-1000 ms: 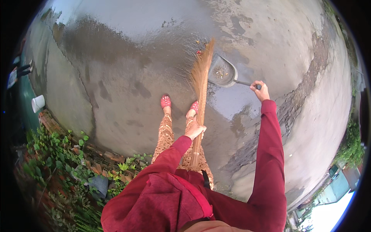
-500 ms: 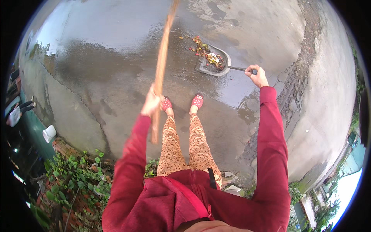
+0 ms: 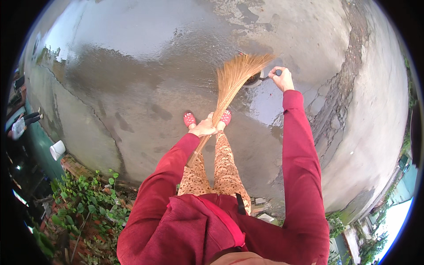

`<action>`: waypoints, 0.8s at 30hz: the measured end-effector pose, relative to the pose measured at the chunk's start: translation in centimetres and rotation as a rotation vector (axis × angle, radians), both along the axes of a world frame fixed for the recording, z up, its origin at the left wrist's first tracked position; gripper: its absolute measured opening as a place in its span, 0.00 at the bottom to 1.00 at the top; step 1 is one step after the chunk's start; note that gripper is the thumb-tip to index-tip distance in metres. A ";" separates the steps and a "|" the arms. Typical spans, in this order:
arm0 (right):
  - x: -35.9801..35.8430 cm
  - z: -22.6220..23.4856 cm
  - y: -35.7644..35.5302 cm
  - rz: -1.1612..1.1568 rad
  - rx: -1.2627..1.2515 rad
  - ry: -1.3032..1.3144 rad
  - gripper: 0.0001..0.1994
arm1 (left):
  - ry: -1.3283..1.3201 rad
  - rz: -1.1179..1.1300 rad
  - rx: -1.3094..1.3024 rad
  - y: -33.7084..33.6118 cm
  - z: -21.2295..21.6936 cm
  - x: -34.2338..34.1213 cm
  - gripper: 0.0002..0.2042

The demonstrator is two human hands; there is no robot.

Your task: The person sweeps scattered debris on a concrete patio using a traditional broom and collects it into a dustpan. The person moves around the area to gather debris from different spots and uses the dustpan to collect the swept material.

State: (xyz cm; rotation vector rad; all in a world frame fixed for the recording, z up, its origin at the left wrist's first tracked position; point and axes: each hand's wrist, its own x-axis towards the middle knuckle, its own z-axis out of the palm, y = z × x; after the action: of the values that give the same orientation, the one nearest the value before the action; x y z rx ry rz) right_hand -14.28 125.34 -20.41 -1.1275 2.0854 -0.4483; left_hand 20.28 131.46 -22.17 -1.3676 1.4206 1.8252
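My left hand (image 3: 204,127) is wrapped round the handle of a straw broom (image 3: 232,79), in front of my legs. The broom's fanned bristles spread up and to the right, over the dustpan (image 3: 255,84). Only the pan's lower right rim and a little dark litter show past the straw; most of it is hidden. My right hand (image 3: 283,80) is closed on the end of the dustpan's dark handle, out to the right with the arm stretched forward.
Wet concrete (image 3: 145,97) with cracks lies all around my red sandals (image 3: 189,118). Broken ground (image 3: 335,92) runs along the right. Leafy plants (image 3: 88,198) and a white bucket (image 3: 57,150) are at the left, where another person (image 3: 22,126) stands farther off.
The broom has swung from upright at the left to slant rightward over the dustpan, covering the litter heap. My left hand has moved right and slightly down; my right hand shifted a little left.
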 end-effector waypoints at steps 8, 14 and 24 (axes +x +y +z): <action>0.1 -0.6 0.9 0.023 -0.076 0.048 0.06 | 0.131 0.201 -0.048 -5.1 5.4 4.2 0.40; 0.4 -0.3 0.0 -0.028 -0.078 -0.018 0.05 | -0.112 -0.172 -0.157 -3.3 -1.0 -0.7 0.40; -6.6 0.6 13.4 -0.147 -0.154 -0.089 0.06 | 0.004 0.325 -0.069 -5.3 9.8 9.4 0.37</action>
State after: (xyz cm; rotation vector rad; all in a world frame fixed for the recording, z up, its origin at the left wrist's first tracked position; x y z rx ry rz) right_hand -20.91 138.77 -19.80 -1.0239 2.0914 -0.7282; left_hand 29.68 126.17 -12.41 -1.7142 1.3353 1.9905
